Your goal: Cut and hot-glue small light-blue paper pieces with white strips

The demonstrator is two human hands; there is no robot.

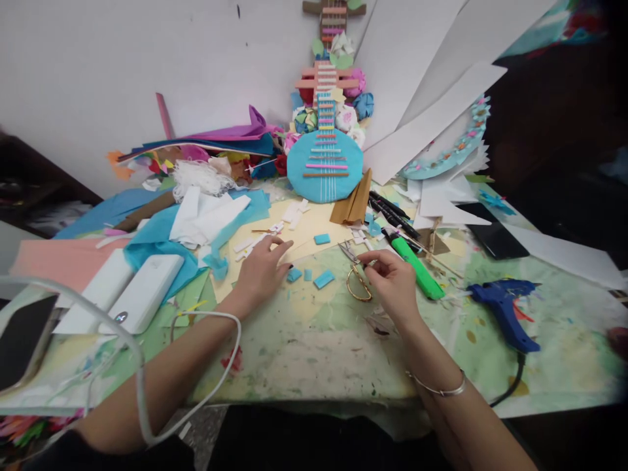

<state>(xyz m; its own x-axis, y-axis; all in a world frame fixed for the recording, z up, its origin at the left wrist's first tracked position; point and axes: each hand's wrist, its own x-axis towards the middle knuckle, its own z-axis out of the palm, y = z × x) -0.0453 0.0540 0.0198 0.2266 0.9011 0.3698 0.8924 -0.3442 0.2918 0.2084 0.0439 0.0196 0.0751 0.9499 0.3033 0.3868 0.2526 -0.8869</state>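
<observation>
My left hand [262, 275] is low over the table's paper-covered top, its fingers apart and nothing visible in them. Close to its thumb are small blue pieces [294, 275], and a larger blue rectangle [324, 279] lies to the right. Another blue rectangle [322, 239] rests farther back on cream paper. My right hand [392, 278] has thumb and fingers pinched at small gold-handled scissors [359, 285], whose blades point back and left. Part of the scissors is hidden by the fingers. A blue paper-covered lute-shaped model [324, 167] leans upright against the wall.
A green highlighter [417, 267] and black pens [392, 209] lie beyond my right hand. At the right is a blue glue gun [507, 307] with its cord. White power banks [147, 291] and a looping white cable [235, 353] are on the left. Crumpled paper [206, 216] is piled behind.
</observation>
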